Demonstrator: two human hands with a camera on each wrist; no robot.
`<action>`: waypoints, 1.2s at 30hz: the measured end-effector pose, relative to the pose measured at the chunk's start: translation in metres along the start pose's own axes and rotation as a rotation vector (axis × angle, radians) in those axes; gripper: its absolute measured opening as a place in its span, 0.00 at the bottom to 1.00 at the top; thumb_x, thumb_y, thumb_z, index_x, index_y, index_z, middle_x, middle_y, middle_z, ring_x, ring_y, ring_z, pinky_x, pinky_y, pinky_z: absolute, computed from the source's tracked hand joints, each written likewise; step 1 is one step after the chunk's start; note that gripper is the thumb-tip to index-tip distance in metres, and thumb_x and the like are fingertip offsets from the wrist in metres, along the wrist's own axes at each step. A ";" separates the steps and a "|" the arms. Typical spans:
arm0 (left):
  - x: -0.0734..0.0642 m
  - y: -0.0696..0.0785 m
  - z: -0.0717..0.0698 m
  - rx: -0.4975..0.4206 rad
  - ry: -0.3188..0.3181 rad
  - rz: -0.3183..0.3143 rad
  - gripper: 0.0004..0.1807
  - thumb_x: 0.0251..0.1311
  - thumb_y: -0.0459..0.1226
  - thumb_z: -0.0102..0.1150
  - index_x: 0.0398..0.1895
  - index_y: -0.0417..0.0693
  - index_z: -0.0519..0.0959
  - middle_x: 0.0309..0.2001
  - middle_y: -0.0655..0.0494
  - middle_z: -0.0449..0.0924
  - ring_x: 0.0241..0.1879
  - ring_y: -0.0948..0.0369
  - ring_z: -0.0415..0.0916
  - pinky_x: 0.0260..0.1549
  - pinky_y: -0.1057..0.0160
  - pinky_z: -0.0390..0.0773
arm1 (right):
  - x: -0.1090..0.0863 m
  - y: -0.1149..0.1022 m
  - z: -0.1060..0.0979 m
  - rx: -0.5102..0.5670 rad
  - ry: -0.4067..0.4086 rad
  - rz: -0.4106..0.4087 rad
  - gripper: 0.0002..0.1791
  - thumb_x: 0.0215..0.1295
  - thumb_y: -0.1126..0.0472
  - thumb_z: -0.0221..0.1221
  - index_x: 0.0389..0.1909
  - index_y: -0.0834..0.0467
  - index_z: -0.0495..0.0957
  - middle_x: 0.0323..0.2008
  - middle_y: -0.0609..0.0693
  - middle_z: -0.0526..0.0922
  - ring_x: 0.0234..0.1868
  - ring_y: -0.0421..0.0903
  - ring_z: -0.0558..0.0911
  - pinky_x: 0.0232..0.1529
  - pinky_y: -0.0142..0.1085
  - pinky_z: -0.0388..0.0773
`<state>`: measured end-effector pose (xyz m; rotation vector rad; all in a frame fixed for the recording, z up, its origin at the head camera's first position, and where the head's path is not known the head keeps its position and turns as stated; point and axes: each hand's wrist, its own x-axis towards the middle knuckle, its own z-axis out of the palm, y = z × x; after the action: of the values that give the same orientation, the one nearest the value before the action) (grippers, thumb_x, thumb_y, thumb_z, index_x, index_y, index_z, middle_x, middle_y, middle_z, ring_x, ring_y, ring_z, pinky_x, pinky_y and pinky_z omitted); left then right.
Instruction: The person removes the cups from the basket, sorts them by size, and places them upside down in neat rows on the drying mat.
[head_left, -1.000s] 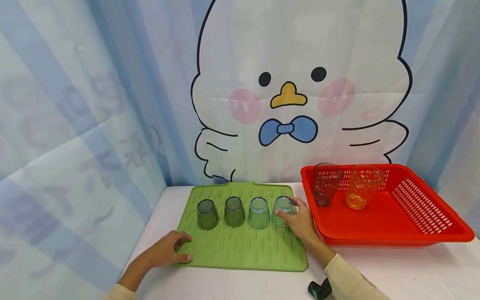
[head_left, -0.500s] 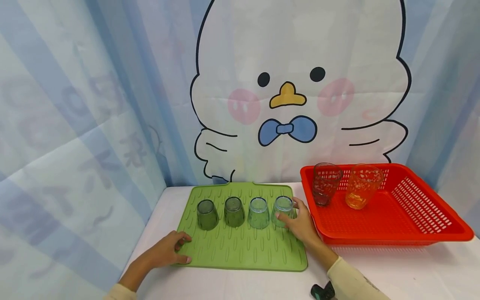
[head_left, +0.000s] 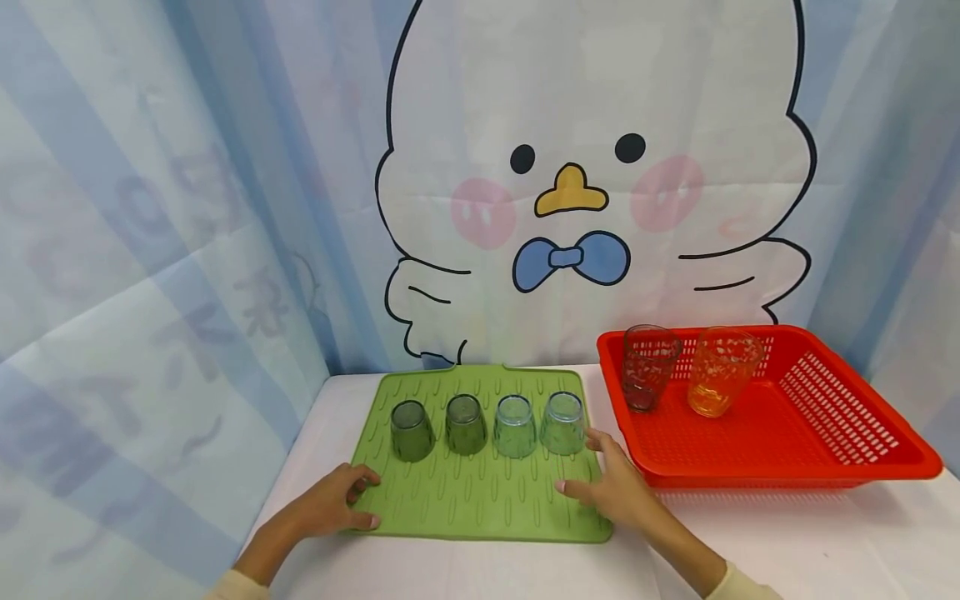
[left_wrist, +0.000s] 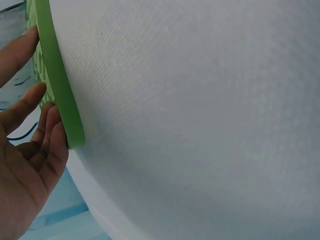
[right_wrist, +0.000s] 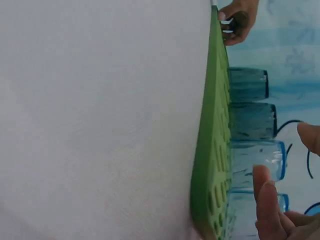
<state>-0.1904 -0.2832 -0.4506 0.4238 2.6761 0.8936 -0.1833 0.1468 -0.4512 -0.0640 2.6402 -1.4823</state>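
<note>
In the head view a green drying mat (head_left: 480, 508) lies on the white table, bearing a row of upside-down glasses. From left come a dark grey glass (head_left: 412, 433), a second dark glass (head_left: 466, 427), a clear bluish glass (head_left: 515, 429) and another clear glass (head_left: 563, 425) near the mat's right edge. My left hand (head_left: 330, 502) rests at the mat's left front corner, fingers and thumb loosely bent; the left wrist view shows its fingertips at the mat's rim. Just right of the last glass, my right hand (head_left: 618, 487) is spread with nothing in its fingers.
A red plastic basket (head_left: 765, 462) stands on the right, close beside the mat. Inside it, at its left, a dark reddish tumbler (head_left: 649, 371) and a clear tumbler (head_left: 722, 371) lean upright. A curtain with a cartoon bird (head_left: 570, 200) hangs behind the table.
My right hand has let go of the rightmost clear glass and drawn back toward the front right, thumb and fingers spreading. The glass stays on the mat. My left hand has not moved.
</note>
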 end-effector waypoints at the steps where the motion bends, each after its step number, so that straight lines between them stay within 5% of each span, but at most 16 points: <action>1: 0.000 0.000 0.000 0.000 0.000 0.000 0.30 0.50 0.41 0.77 0.55 0.39 0.76 0.46 0.46 0.73 0.45 0.53 0.74 0.46 0.50 0.78 | -0.005 -0.002 -0.002 0.005 -0.029 -0.021 0.52 0.50 0.52 0.76 0.73 0.62 0.59 0.66 0.65 0.70 0.47 0.56 0.82 0.51 0.52 0.79; 6: 0.000 -0.003 0.000 0.010 0.003 0.005 0.31 0.50 0.42 0.77 0.55 0.40 0.76 0.46 0.47 0.73 0.44 0.54 0.74 0.45 0.52 0.77 | -0.024 -0.011 -0.025 0.087 -0.261 -0.144 0.40 0.54 0.56 0.74 0.66 0.63 0.68 0.60 0.65 0.74 0.21 0.40 0.75 0.23 0.32 0.74; 12: 0.001 -0.004 0.000 0.018 0.003 0.016 0.31 0.51 0.42 0.77 0.56 0.40 0.76 0.46 0.47 0.73 0.44 0.55 0.73 0.44 0.55 0.77 | -0.026 -0.023 -0.081 0.098 -0.416 -0.325 0.27 0.62 0.60 0.69 0.59 0.63 0.74 0.50 0.61 0.79 0.21 0.41 0.79 0.28 0.32 0.79; 22: 0.001 -0.003 -0.001 0.009 -0.001 -0.001 0.31 0.51 0.42 0.77 0.56 0.40 0.76 0.46 0.46 0.73 0.45 0.54 0.73 0.46 0.52 0.77 | 0.015 -0.032 -0.201 -0.049 -0.254 -0.515 0.21 0.67 0.69 0.61 0.61 0.61 0.73 0.46 0.47 0.84 0.30 0.50 0.85 0.36 0.39 0.85; 29: 0.002 -0.006 -0.001 0.006 -0.002 0.007 0.31 0.51 0.42 0.77 0.56 0.39 0.75 0.46 0.46 0.73 0.45 0.54 0.73 0.45 0.52 0.77 | 0.053 -0.014 -0.264 -0.275 -0.052 -0.422 0.21 0.66 0.62 0.64 0.59 0.57 0.75 0.44 0.40 0.84 0.35 0.43 0.86 0.35 0.35 0.84; 32: 0.002 -0.006 0.001 0.002 -0.009 0.013 0.31 0.51 0.42 0.77 0.56 0.39 0.75 0.47 0.46 0.72 0.45 0.54 0.73 0.45 0.52 0.77 | 0.064 -0.003 -0.277 -0.352 -0.006 -0.363 0.25 0.64 0.58 0.67 0.60 0.59 0.74 0.48 0.47 0.84 0.37 0.41 0.85 0.34 0.34 0.83; 36: 0.002 -0.005 0.002 0.004 -0.010 0.008 0.31 0.52 0.42 0.76 0.56 0.39 0.75 0.47 0.46 0.72 0.45 0.54 0.73 0.45 0.51 0.77 | 0.074 0.010 -0.286 -0.446 -0.041 -0.296 0.33 0.63 0.53 0.67 0.66 0.61 0.69 0.58 0.65 0.77 0.50 0.53 0.82 0.37 0.37 0.83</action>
<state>-0.1923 -0.2857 -0.4552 0.4392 2.6691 0.8863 -0.2904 0.3879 -0.3182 -0.5350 2.9689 -0.9038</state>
